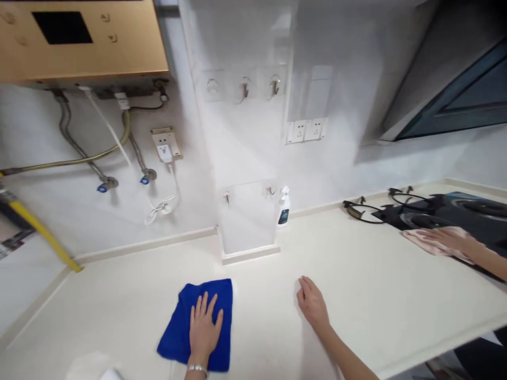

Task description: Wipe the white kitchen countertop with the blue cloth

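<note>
My left hand [204, 330] lies flat with fingers spread on a blue cloth [182, 330] that rests on the cream countertop [356, 285]. My right hand [312, 303] rests on the bare countertop to the right of the cloth, fingers together and lightly curled, holding nothing. A bracelet shows on my left wrist.
Another person's hand [449, 238] presses a pink cloth [425, 243] on the black gas hob [455, 214] at the right. A white spray bottle [283, 208] stands by the wall column. Pipes, a yellow gas pipe [43, 232] and a water heater [79, 39] are at the left; sockets [306, 130] on the wall.
</note>
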`<state>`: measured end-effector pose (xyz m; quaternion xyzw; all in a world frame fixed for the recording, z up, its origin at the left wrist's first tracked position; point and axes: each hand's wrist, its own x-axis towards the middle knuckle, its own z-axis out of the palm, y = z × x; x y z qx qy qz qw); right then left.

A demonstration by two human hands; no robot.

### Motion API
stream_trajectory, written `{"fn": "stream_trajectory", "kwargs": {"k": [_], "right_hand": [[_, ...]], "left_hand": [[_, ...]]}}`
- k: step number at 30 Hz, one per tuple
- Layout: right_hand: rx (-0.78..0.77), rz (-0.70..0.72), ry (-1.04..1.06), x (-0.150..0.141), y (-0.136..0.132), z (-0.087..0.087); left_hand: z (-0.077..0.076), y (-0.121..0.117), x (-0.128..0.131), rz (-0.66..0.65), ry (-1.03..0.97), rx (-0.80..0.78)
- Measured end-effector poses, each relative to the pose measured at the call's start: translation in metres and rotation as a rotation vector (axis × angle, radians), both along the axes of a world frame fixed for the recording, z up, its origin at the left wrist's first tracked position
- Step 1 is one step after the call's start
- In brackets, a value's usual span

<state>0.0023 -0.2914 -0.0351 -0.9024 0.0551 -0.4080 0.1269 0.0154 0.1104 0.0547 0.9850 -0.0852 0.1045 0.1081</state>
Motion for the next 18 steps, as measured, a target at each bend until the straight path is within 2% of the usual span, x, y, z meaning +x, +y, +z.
{"fn": "stream_trajectory", "kwargs": {"k": [8,13,18], "right_hand": [[0.000,0.089,-0.006,-0.007,-0.004,0.003],[0.022,0.134,0.052,-0.009,-0.014,-0.001],[0.006,0.171,0.084,-0.008,-0.024,-0.004]], "left_hand": [[0.015,0.066,0.061,0.283,0.134,0.030],[0.018,0.103,0.086,0.337,0.194,0.009],[0.017,0.149,0.100,0.394,0.220,0.009]]}}
